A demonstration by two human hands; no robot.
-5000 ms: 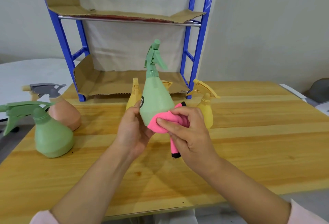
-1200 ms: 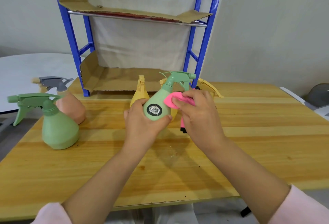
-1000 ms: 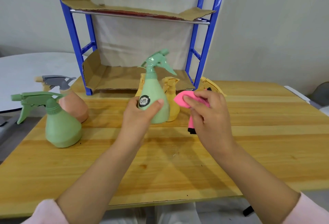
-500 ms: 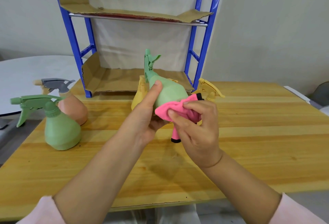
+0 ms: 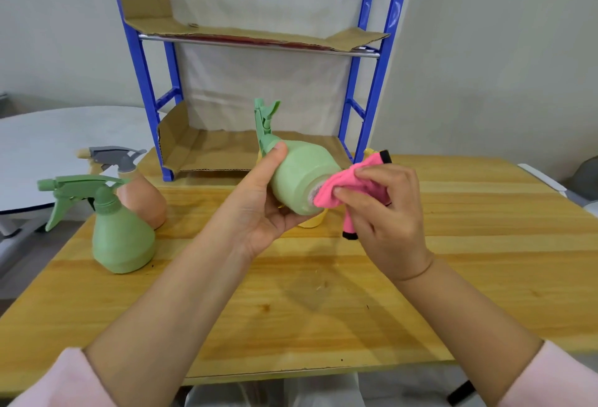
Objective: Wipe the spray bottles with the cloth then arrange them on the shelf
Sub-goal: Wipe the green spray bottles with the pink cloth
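The person's left grip (image 5: 262, 212) is clenched around a green spray bottle (image 5: 301, 180), held up above the middle of the wooden desk (image 5: 323, 293). The bottle is tilted: its trigger head points up and away toward the far side, and its flat base faces right and toward the near edge. The thumb lies along the bottle's shoulder close to the neck, and the other fingers wrap underneath.

The right grip (image 5: 388, 212) is grasping a pink cloth (image 5: 349, 183), bunched between thumb and fingers and pressed against the rim of the bottle's base. One black-trimmed end of the cloth sticks up above the hand, and another hangs below it.

A yellow bottle (image 5: 312, 221) stands on the desk just behind the held one, mostly hidden by it.

On the left part of the desk a second green spray bottle (image 5: 119, 238) stands upright, its trigger pointing left. Just behind it, on the far side, stands a peach spray bottle (image 5: 142, 199) with a grey trigger head.

At the far edge of the desk stands a blue shelf rack (image 5: 372, 83) with a pale fabric back. Both its tiers are lined with cardboard (image 5: 207, 154).

Beyond the desk on the left is a white round table (image 5: 48, 147). Pale pink sleeves (image 5: 64, 380) show at the near bottom corners.
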